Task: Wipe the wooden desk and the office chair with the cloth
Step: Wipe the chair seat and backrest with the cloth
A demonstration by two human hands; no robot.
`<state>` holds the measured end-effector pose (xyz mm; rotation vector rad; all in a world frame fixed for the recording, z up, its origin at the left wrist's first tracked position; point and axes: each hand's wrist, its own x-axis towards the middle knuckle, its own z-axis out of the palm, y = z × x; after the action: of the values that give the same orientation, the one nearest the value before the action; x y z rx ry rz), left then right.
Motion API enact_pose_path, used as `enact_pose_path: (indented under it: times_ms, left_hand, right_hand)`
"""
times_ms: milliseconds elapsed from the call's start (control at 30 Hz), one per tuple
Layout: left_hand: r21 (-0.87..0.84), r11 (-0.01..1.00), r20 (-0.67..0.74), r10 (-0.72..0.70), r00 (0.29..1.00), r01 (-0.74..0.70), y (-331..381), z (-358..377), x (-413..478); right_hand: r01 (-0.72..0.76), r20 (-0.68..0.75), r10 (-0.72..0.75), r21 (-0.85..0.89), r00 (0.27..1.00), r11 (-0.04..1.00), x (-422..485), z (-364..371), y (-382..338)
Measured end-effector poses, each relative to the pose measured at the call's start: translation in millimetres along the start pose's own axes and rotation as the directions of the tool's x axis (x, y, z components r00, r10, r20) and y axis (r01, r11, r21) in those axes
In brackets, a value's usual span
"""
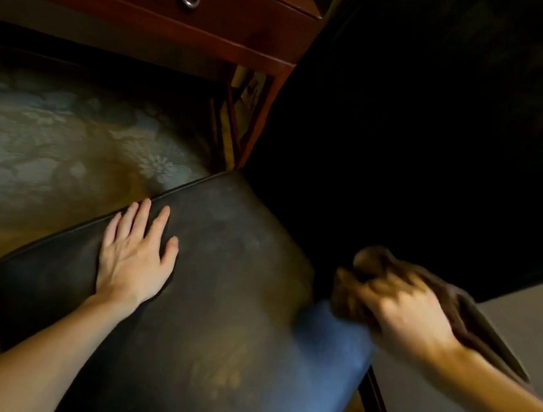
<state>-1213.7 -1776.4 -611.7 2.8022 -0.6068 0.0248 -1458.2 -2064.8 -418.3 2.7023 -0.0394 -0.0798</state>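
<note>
1. Two hands at the office chair [216, 302]: left hand [134, 257] flat by its left edge
2. Right hand [411, 314] grasps the cloth [377, 259] at its right edge; soft, light, probably best bunched

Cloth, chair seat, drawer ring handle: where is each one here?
cloth [484, 325]: head view, brown fold trailing behind the right hand [404, 313].
chair seat [228, 290]: head view, bare dark leather beside the left hand [132, 256].
drawer ring handle [190, 4]: head view, lower arc of the metal ring.

head view | looks steeply down | close over chair seat [216, 302]
</note>
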Motion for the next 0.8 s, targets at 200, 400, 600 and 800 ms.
enact_pose_path:
  times_ms: [200,400,600,800]
  left_hand:
    - [-0.079,0.993,-0.028,-0.096,0.995,0.093,3,-7,-18]
    - [-0.018,0.999,0.084,-0.047,0.995,0.048,-49,-37,-20]
    - [-0.24,0.832,0.46,-0.357,0.813,0.501,-114,-45,-40]
    - [-0.297,0.815,0.466,-0.331,0.82,0.498,-115,-38,-42]
  right_hand:
    - [-0.165,-0.06,0.18,0.196,0.982,0.967,160,-6,-33]
    - [-0.207,0.165,0.14,0.525,0.976,0.825,243,72,-87]
    - [-0.304,0.149,0.281,0.678,0.948,0.669,280,96,-100]
    - [-0.345,0.143,0.336,0.646,0.931,0.681,303,84,-121]
